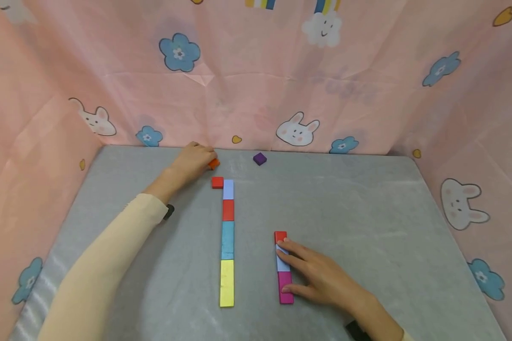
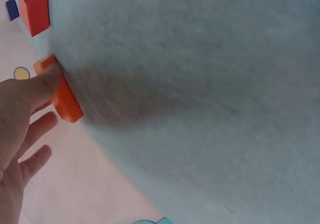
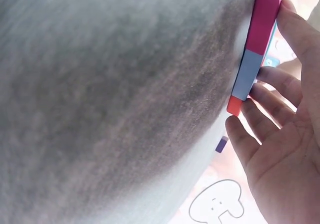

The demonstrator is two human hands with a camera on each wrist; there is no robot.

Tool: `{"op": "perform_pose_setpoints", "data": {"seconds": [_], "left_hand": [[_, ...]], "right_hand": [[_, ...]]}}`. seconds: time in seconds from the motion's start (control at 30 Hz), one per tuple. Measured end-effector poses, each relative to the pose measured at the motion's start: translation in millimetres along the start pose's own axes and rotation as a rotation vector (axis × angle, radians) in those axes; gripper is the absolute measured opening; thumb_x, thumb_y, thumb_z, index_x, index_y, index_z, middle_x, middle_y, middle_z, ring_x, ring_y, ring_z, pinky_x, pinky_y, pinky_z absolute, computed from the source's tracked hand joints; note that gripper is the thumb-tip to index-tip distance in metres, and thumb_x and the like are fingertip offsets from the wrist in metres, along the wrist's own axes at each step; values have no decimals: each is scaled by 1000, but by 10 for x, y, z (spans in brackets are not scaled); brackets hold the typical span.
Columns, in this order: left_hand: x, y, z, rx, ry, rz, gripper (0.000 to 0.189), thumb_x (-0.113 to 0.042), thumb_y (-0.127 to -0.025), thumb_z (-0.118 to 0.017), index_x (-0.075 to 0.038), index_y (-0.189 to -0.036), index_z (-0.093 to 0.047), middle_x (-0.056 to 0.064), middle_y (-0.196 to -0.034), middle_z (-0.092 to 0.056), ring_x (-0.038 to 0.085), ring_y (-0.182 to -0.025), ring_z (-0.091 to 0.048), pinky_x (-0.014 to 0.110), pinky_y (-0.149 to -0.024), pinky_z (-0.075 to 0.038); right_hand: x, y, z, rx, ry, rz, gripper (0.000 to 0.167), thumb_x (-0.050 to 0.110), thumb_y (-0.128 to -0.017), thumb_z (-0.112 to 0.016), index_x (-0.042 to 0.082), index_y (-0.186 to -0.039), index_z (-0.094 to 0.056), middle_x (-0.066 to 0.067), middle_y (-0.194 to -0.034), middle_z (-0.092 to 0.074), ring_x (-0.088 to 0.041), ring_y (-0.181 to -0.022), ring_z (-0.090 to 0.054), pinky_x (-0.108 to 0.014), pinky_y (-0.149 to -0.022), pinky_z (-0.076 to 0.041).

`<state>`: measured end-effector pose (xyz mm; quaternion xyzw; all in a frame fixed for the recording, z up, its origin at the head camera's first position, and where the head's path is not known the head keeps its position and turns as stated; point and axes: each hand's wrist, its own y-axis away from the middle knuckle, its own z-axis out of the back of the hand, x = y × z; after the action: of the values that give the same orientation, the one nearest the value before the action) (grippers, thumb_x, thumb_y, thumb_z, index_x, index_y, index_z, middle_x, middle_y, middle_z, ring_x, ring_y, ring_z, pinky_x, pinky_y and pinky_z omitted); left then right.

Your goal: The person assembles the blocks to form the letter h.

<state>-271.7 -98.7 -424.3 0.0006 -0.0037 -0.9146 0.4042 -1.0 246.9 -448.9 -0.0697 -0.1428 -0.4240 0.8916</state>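
The left hand pinches an orange block near the counter's far edge, nearer the left corner than the purple block. The right hand, fingers loosely spread, touches the short row, well in from the right edge.

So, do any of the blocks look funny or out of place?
Two look a bit odd. One small red block sticks out beside the far end of the long row, breaking its straight line. The purple block sits alone near the back, turned askew. Nothing looks broken.
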Motion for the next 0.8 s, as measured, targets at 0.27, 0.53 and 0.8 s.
{"op": "perform_pose_setpoints", "data": {"seconds": [0.27, 0.53, 0.8], "left_hand": [[84, 140, -27, 31, 105, 69, 22, -16, -99, -75, -3, -116, -72, 14, -102, -70, 31, -95, -65, 45, -92, -60], [148, 344, -69, 31, 182, 132, 25, -17, -102, -69, 0, -121, -70, 13, -102, -65, 29, -89, -61, 42, -82, -59], [-20, 499, 36, -41, 233, 123, 31, -19, -102, -69, -4, -129, -71, 13, -114, -70, 29, -97, -66, 45, -89, -62]], "right_hand": [[-5, -3, -6, 0, -9, -8, 73, 54, -95, -74, 12, -153, -58, -9, -160, -54, -28, -137, -64, -49, -107, -61], [-11, -21, -20, -32, -7, 12, 74, 53, -94, -76, 11, -152, -58, -9, -162, -53, -29, -140, -61, -51, -108, -60], [4, -33, 6, 23, -39, -20, 74, 52, -95, -75, 12, -154, -56, -8, -162, -51, -29, -137, -63, -51, -106, -61]]}}
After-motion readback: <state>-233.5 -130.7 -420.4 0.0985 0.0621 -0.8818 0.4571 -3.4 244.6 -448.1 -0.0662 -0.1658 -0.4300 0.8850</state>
